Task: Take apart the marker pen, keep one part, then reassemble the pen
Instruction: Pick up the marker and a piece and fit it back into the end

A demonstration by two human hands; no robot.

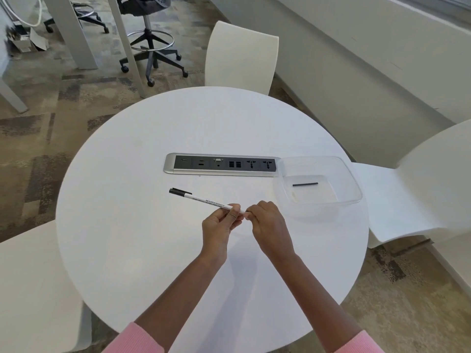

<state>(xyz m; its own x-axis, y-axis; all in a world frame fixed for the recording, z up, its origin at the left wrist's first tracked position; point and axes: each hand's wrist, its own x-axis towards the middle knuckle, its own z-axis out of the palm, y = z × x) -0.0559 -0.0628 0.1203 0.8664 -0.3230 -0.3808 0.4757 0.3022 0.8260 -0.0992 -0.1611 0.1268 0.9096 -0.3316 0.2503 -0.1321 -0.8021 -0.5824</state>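
- A round white tabletop (153,250) with a smooth, plain surface carries everything; its full circle is in view.
- A long silver-framed socket strip (221,164) is set into the tabletop just past its middle. It runs left to right, with a dark panel of ports and power outlets.
- A clear plastic container (351,178) sits on the tabletop near the right edge, its far left corner overlapping the strip's right end.

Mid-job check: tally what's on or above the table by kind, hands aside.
marker pen, gripped by left hand and right hand: 1
thin black pen part, lying in the container: 1
clear container: 1
socket panel: 1
Total: 4
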